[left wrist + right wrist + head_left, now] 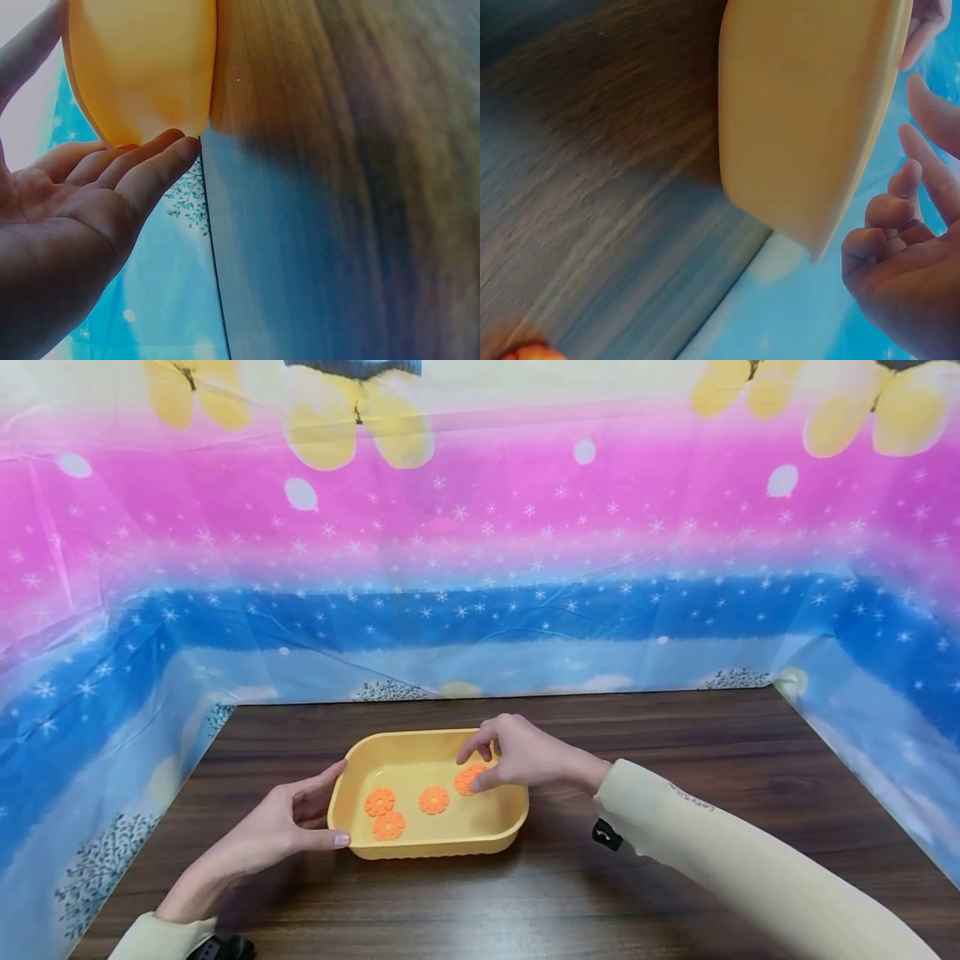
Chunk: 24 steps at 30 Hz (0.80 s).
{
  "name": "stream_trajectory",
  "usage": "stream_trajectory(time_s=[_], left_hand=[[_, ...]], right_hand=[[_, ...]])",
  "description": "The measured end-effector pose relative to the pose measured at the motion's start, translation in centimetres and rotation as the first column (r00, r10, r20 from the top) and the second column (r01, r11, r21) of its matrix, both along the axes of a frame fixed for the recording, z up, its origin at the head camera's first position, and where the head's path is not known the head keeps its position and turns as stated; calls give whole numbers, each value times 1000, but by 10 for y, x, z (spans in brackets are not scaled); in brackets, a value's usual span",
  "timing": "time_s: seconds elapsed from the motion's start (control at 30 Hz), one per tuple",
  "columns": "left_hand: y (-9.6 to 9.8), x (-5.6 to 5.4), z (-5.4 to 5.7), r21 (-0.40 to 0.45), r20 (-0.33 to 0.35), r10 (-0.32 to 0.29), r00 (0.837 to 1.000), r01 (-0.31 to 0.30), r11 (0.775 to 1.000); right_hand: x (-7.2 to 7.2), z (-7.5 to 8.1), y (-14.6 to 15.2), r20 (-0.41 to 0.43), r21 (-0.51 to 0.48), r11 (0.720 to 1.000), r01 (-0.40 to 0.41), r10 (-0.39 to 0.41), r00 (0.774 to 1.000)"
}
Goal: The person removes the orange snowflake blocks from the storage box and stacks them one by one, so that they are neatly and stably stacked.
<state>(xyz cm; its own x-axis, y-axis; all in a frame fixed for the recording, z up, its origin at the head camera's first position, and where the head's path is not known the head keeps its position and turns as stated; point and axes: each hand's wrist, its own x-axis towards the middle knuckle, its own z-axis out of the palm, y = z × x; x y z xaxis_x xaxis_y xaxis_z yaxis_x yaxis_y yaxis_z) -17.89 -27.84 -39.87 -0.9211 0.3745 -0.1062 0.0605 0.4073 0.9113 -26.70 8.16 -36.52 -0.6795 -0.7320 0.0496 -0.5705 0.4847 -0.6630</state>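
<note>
A shallow yellow plastic basin (431, 850) sits on the table, with several orange flower-shaped plastic discs (433, 800) on its floor. Two of these overlap near the left end. My left hand (288, 827) holds the basin's left end, thumb at the near corner and fingers along the far side. In the left wrist view, those fingertips (180, 142) meet the basin's wall. Over the right end is my right hand (521, 756), its thumb and index finger apart just above an orange disc (467, 777). The right wrist view shows nothing between thumb and index finger.
The dark wood-grain table (600, 893) extends around the basin. A printed cloth (480, 610) hangs along its back and both sides. At the bottom edge of the right wrist view, part of an orange object (532, 351) shows on the table.
</note>
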Motion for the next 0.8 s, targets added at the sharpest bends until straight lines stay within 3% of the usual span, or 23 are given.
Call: stream_trajectory(time_s=[0.2, 0.4, 0.8], left_hand=[[0, 0, 0, 6, -6, -6, 1000, 6, 1000], [-1, -1, 0, 4, 1, -7, 1000, 7, 1000], [-2, 0, -1, 19, -1, -14, 1000, 14, 1000]], right_hand=[[0, -4, -16, 53, -17, 999, -43, 44, 998], [-3, -10, -30, 52, 9, 997, -83, 82, 995], [-13, -30, -47, 57, 62, 994, -89, 85, 995]])
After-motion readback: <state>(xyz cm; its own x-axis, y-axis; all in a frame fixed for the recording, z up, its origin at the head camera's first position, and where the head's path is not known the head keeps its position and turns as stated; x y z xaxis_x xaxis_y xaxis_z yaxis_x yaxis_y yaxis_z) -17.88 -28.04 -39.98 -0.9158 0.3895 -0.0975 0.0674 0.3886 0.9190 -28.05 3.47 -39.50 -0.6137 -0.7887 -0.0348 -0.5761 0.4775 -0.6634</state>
